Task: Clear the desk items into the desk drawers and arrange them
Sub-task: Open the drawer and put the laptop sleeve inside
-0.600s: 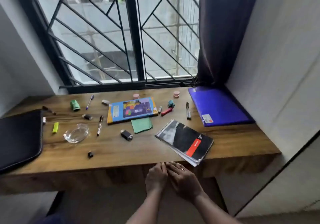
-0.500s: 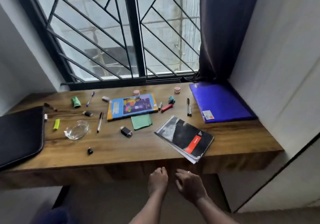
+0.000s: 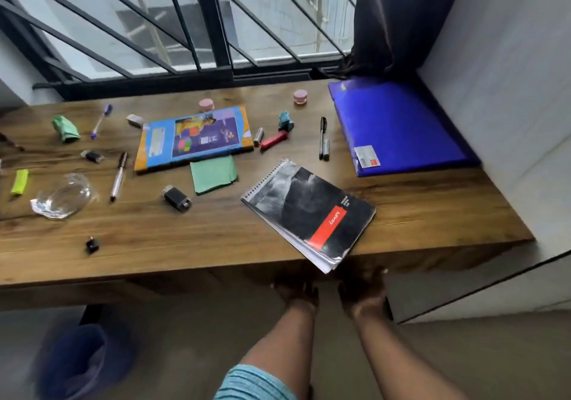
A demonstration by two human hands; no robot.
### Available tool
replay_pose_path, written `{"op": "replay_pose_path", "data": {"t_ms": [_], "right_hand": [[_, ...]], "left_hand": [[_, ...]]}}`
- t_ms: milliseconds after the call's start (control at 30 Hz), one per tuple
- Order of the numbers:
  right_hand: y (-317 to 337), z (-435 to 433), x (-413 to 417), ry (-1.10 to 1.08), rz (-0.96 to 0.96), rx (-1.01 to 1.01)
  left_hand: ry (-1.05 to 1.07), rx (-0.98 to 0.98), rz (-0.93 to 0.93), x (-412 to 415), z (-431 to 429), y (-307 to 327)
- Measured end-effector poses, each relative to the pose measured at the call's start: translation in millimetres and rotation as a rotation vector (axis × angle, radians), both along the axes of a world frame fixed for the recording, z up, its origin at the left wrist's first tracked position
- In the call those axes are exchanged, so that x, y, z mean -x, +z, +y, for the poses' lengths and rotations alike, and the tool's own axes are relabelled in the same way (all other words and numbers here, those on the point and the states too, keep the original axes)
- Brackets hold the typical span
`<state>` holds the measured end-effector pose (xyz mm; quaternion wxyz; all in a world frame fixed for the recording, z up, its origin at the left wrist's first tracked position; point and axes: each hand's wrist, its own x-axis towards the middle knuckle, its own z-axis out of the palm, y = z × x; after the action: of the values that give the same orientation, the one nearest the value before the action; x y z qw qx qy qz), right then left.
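Sitting on the desk (image 3: 185, 239), glass dish (image 3: 63, 197) beside a pen (image 3: 118, 176); blue bin (image 3: 83, 359) on floor, contents blurred. Left hand (image 3: 298, 291) and right hand (image 3: 363, 294) hang under desk edge (fingers shadowed, cannot tell whether spread or curled).

blue folder (image 3: 395, 124), black-and-red notebook (image 3: 312, 214)

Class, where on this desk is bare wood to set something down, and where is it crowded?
Bare on the desk: the front strip between the small black plug and the notebook; the right front corner between notebook and blue folder. Crowded: from the glass dish across to the colourful book.
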<state>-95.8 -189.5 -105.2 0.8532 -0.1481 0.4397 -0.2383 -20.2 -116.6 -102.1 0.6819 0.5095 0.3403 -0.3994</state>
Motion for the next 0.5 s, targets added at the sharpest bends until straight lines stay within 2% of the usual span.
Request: {"op": "replay_pose_path", "data": {"t_ms": [33,67,167,267,367,433,500], "right_hand": [[-8,-6,1,-0.096,-0.114,-0.063],[-22,-9,0,-0.147,-0.21,-0.14],[-44,-12,0,-0.212,-0.34,-0.094],[-54,-15,1,-0.189,-0.247,-0.095],[-56,-17,7,-0.157,-0.204,-0.081],[-63,-14,14,-0.158,-0.173,-0.052],[-58,-6,28,-0.174,-0.243,-0.04]], "left_hand": [[-0.005,-0.041,-0.097,-2,-2,-3],[0.113,0.002,-0.067,-2,-6,-7],[0.158,0.043,-0.071,-4,-4,-16],[0.251,0.045,-0.124,2,-3,-20],[0.514,0.207,-0.077,0,-3,-29],[0.569,0.402,-0.056,8,3,-35],[0.598,0.43,-0.083,21,7,-34]]}}
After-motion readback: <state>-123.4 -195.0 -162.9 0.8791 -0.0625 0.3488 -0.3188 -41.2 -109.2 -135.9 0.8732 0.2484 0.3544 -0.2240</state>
